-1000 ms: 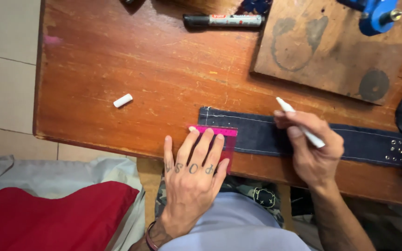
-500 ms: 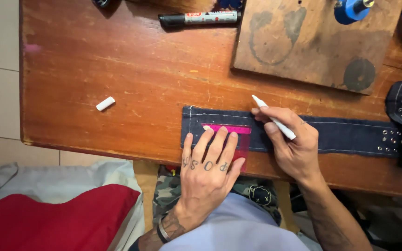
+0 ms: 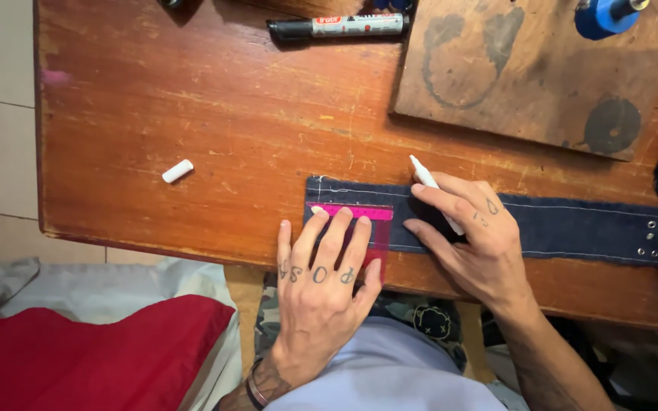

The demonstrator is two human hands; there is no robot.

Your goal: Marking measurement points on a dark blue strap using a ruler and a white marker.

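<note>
**A:** Start at your far left. What's on the table (image 3: 154, 99) there?

**B:** A short stick of chalk (image 3: 177, 170), lying alone at about ten o'clock from your left hand (image 3: 320, 293), well apart from it. Below the table edge, at eight o'clock, there's red cloth (image 3: 85, 358) over pale cloth.

**A:** And your left hand itself?

**B:** It lies flat, fingers (image 3: 334, 240) spread a little and pointing to twelve o'clock, pressing on a pink ruler (image 3: 352, 213). It grips nothing; it just pins the ruler down. The ruler sits on the left end of the denim strip (image 3: 573, 227), and its top edge shows just past your fingertips.

**A:** Where does the strip run?

**B:** From under that ruler toward three o'clock, along the near edge of the table, ending at a studded part at the far right.

**A:** Your right hand (image 3: 470, 243)?

**B:** It rests on the strip just right of the ruler, closed around a white marking pencil (image 3: 429, 186). The tip points to eleven o'clock, at the strip's upper edge.

**A:** Farther back?

**B:** At twelve o'clock lies a black marker (image 3: 336, 27); at one o'clock, a stained board (image 3: 527, 68).
</note>
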